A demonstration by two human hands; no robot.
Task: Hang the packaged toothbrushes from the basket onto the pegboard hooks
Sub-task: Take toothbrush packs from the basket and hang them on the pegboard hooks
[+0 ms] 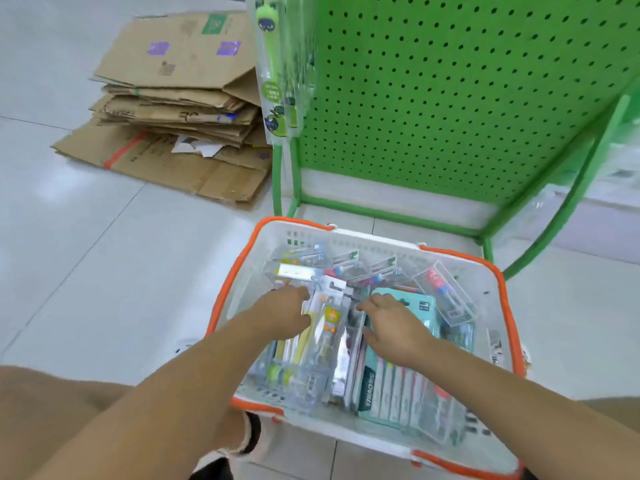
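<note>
A white basket with an orange rim (498, 271) stands on the floor, filled with several packaged toothbrushes. My left hand (282, 315) reaches into it and grips a clear toothbrush pack with a yellow brush (323, 323) near its top. My right hand (391, 329) rests with spread fingers on a teal multi-pack (401, 386) beside it. The green pegboard (450, 98) rises just behind the basket. Green toothbrush packs (278, 71) hang from its left edge.
A pile of flattened cardboard boxes (176, 109) lies on the pale tiled floor to the left of the rack. The rack's green frame legs (277, 181) stand behind the basket. My knee shows at the lower left.
</note>
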